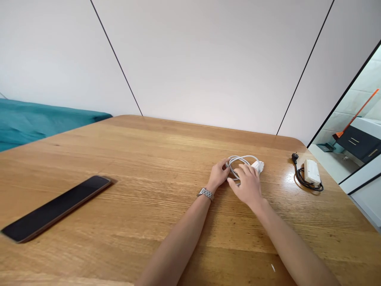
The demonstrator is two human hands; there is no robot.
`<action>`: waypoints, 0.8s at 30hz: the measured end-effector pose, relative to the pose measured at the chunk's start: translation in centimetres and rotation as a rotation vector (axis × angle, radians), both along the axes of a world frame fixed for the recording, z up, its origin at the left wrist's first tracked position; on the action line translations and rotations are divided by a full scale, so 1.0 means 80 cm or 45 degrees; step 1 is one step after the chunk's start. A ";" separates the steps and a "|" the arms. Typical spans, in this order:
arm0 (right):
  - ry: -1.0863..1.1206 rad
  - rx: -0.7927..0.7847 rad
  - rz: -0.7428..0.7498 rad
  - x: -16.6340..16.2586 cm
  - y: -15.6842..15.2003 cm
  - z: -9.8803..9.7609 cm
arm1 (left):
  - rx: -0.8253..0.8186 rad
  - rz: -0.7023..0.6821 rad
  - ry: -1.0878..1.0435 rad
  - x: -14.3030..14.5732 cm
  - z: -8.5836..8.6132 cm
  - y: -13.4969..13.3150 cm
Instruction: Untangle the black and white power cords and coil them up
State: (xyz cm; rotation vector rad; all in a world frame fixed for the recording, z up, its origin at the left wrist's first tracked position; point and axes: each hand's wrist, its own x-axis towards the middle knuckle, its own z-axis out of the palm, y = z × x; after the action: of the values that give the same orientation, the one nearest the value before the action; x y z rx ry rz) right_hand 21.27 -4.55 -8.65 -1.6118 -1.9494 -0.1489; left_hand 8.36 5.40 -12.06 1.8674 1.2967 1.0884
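Note:
A coiled white cable [249, 156] lies on the wooden table, right of the middle, with a white plug-like block [258, 166] at its right side. My left hand [219, 173], with a metal watch on the wrist, is closed on the left side of the coil. Over the front of the same coil is my right hand [247, 182], its thumb stretched away from the other fingers. Those fingers reach over the cable beside the white block and hide part of both. No firm grip shows in the right hand.
To the right lies a white power strip [312, 171] with a black cord [301, 180] and a black plug [294, 157]. A long, flat black object [59, 207] lies at the left. A white wall [205, 63] borders the table's [166, 155] far edge.

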 end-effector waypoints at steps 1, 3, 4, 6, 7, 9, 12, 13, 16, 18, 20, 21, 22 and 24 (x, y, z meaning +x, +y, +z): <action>-0.074 -0.044 -0.022 -0.009 -0.005 0.000 | -0.001 -0.006 0.018 0.000 0.002 -0.001; -0.185 -0.110 -0.065 -0.023 -0.011 -0.003 | -0.009 -0.003 0.056 0.001 0.004 -0.003; -0.220 -0.131 -0.083 -0.027 -0.013 -0.005 | -0.013 0.002 0.074 0.002 0.004 -0.004; -0.245 -0.156 -0.092 -0.029 -0.012 -0.011 | -0.020 0.009 0.111 0.005 0.004 -0.004; -0.238 -0.163 -0.082 -0.025 -0.009 -0.014 | -0.019 0.007 0.129 0.007 0.003 -0.005; -0.195 -0.176 -0.033 -0.011 0.000 -0.020 | -0.007 -0.025 0.161 0.013 0.002 -0.007; -0.119 -0.202 0.097 0.032 0.016 -0.026 | 0.030 -0.168 0.217 0.023 0.002 -0.016; -0.110 -0.215 0.159 0.051 0.020 -0.027 | 0.044 -0.230 0.239 0.026 0.002 -0.020; -0.114 -0.265 0.304 0.106 0.024 -0.023 | 0.082 -0.373 0.302 0.039 0.002 -0.035; -0.119 -0.294 0.330 0.135 0.019 -0.019 | 0.106 -0.439 0.348 0.048 0.000 -0.045; -0.097 -0.312 0.317 0.149 0.010 -0.015 | 0.150 -0.510 0.412 0.056 -0.003 -0.053; -0.075 -0.306 0.295 0.150 0.005 -0.013 | 0.176 -0.542 0.448 0.059 -0.004 -0.056; -0.052 -0.278 0.260 0.147 -0.001 -0.013 | 0.205 -0.564 0.482 0.061 -0.004 -0.058; -0.039 -0.162 0.175 0.131 -0.010 -0.013 | 0.255 -0.590 0.523 0.062 -0.004 -0.062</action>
State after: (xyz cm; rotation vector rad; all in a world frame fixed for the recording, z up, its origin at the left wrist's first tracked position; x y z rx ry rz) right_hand 31.76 -5.37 -9.70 -1.5561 -2.1230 0.0056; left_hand 13.31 0.48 -12.35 2.4767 0.9005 0.6267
